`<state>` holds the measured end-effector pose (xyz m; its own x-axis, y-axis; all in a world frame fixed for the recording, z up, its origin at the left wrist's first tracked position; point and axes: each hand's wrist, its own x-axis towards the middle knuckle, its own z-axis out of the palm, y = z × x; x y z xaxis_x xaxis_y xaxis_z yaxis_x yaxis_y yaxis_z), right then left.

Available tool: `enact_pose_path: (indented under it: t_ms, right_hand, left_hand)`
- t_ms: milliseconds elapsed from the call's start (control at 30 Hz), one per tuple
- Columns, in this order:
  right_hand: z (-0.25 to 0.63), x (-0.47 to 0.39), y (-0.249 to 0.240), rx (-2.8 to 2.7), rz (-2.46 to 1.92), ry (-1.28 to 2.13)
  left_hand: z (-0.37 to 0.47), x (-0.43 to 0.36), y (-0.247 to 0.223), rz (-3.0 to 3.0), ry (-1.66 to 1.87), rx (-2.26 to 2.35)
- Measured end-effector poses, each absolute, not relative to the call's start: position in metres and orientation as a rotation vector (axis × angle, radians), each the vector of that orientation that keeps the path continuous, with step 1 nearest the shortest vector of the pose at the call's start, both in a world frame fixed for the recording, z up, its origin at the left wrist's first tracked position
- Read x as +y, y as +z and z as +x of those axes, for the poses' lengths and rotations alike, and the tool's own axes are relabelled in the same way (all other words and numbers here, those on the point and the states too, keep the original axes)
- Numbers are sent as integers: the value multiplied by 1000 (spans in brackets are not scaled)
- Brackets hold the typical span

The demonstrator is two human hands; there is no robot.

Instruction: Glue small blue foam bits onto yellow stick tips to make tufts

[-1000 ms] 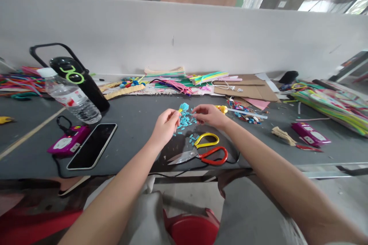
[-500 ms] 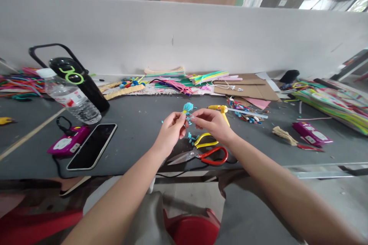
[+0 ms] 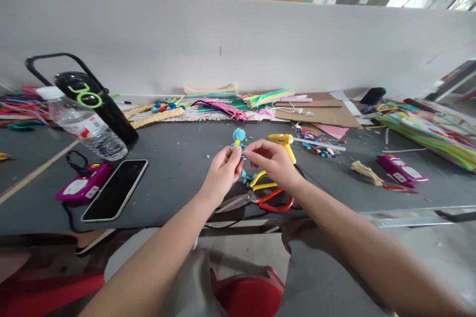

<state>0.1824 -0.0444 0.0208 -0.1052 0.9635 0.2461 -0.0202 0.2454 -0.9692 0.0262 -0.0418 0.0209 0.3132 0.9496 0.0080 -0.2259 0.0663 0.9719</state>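
Observation:
My left hand [image 3: 224,167] pinches a small light-blue piece with a rounded head [image 3: 238,134] and a yellow band below it. Close beside it on the right, my right hand [image 3: 273,161] has its thumb and forefinger pressed together near the piece's lower part; whatever lies between them is too small to name. Blue scraps [image 3: 244,175] lie on the grey table under the hands. Scissors [image 3: 241,201] with red handles and a yellow-handled tool [image 3: 263,185] lie just below. Behind my right hand is a yellow glue gun [image 3: 283,142] with a clear stick in it.
To the left stand a plastic water bottle [image 3: 87,126] and a black bottle [image 3: 107,114], near a phone [image 3: 115,190] and a purple power strip [image 3: 85,183]. Pipe-cleaner bundles [image 3: 267,98] and cardboard [image 3: 323,114] lie at the back; another purple strip [image 3: 402,170] is at right.
The blue piece now stands more upright, its rounded head higher above my left fingers. Both hands stay close together, and the whole view has shifted slightly.

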Motion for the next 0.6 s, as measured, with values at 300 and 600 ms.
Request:
enact_pose_path:
  t_ms: [300, 600]
  right_hand:
    - [239, -60, 30, -2374, -1553, 895]
    - [221, -80, 29, -2723, -1858, 627]
  left_hand:
    - [6, -25, 21, 1439, 1160, 1013]
    - [-8, -16, 29, 1376, 1187, 1016]
